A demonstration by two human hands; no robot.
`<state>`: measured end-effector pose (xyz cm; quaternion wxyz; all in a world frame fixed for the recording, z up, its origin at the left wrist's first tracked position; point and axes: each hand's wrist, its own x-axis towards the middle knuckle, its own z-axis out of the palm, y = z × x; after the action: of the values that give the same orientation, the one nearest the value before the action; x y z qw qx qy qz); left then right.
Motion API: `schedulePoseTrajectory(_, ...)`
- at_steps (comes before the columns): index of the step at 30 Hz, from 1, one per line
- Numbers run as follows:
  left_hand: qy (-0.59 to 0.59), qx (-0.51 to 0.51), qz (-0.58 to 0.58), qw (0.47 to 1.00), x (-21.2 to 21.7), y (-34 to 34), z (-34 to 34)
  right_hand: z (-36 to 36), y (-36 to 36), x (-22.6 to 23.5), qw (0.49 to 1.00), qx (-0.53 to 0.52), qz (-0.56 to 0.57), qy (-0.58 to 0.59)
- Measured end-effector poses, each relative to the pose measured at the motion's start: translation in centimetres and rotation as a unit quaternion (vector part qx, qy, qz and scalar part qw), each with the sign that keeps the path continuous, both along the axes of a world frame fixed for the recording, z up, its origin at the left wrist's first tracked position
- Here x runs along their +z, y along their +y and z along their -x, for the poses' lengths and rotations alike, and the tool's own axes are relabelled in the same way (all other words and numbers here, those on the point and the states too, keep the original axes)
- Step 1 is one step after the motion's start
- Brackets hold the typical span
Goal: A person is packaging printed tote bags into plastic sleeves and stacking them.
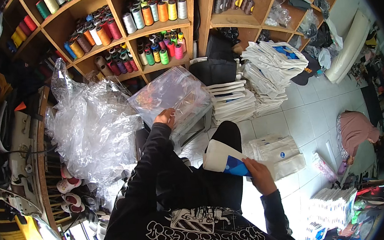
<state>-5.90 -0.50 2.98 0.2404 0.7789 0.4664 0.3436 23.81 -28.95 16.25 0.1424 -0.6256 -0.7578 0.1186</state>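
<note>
Far left, a big heap of crumpled clear plastic bags (92, 129) billows up beside the wooden shelves of thread cones (146, 27). Next to it the left hand (166, 118) stretches forward on a nearly straight, black-sleeved arm, its fingers curled over the near edge of a stack of flat clear plastic bags (171, 96), pinching the top sheets; the stack lies tilted, its long side running from lower left up to the right. Moving across, the right hand (258, 174) sits low and close to the body, elbow bent, clasped around the end of a folded white tote bag with a blue print (223, 159). The bag lies over the knee, its long axis running left and slightly up, away from the gripping hand. Just beyond it, more folded white totes (280, 153) rest on the tiled floor (307, 113), and taller piles of them (266, 76) stand by the shelves.
</note>
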Motion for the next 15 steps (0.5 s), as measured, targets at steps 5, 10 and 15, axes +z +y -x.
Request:
schedulePoseTrajectory(5,-0.024,0.002,0.002,1.000,1.8,0.3,-0.7,0.5,3.4,5.8,0.996,0.059,0.023,-0.058)
schedulePoseTrajectory(10,-0.023,-0.010,-0.013,1.000,3.9,-0.5,-0.2,2.5,9.3,8.7,0.956,0.232,0.177,0.024)
schedulePoseTrajectory(15,-0.082,-0.063,-0.001,0.995,6.5,-1.5,-1.0,5.8,14.1,6.6,0.945,0.315,0.090,-0.012)
